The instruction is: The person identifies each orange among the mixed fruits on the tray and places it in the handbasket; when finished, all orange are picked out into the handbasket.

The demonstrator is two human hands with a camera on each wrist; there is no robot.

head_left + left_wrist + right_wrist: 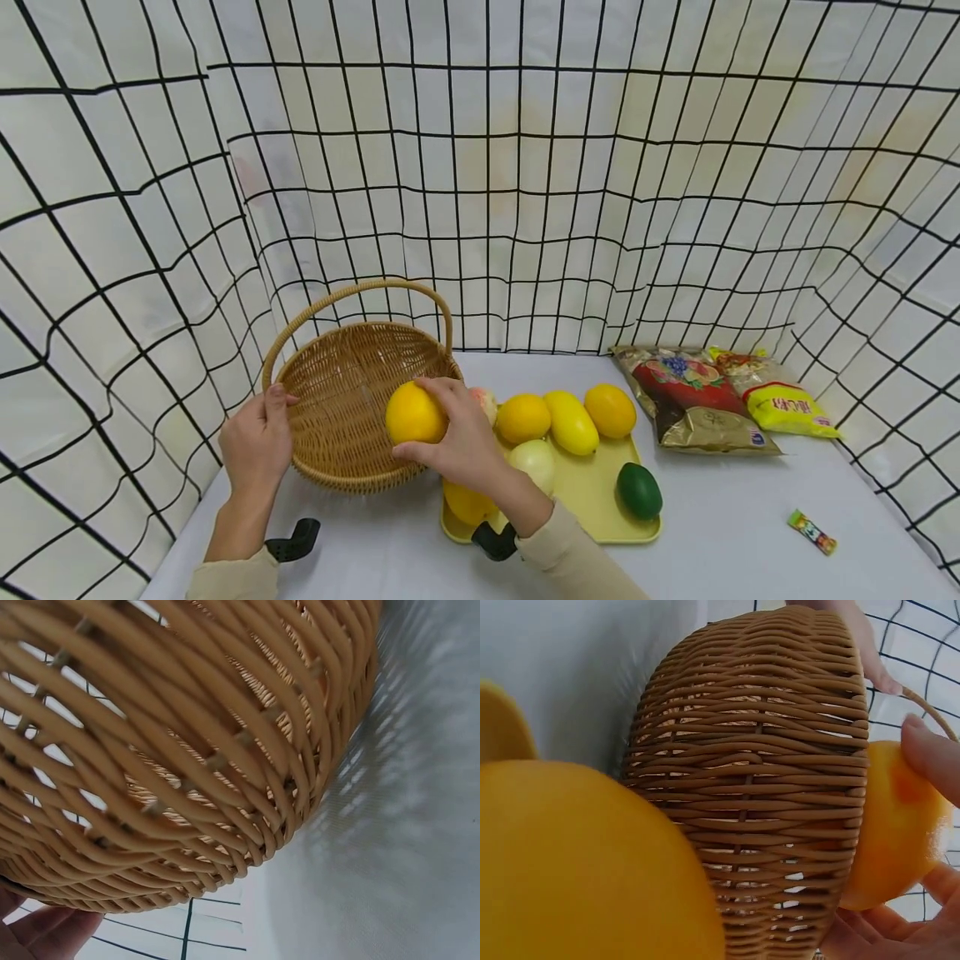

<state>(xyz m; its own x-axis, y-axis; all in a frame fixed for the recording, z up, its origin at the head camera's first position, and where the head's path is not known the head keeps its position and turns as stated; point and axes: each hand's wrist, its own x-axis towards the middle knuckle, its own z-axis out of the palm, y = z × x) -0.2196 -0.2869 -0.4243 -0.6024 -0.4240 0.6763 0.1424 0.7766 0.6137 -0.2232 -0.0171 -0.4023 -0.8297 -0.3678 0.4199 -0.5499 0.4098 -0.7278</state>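
Note:
My right hand (468,433) holds an orange (415,413) between thumb and fingers, over the right side of a wicker basket (345,392). In the right wrist view the orange (896,825) is at the basket's rim. At the basket's left, my left hand (258,433) pinches the rim near the foot of the arched handle (352,289). The basket's inside shows bare wicker, and its open side tilts toward me. In the left wrist view, the fingers (64,934) show at the edge of the woven wall (187,750).
Right of the basket, a yellow tray (592,492) bears several yellow-orange fruits (610,411), a yellow mango-like fruit (572,422), a pale onion-like ball (534,463) and a dark green avocado-like fruit (639,491). Snack bags (697,400) lie behind, a small packet (812,532) at right.

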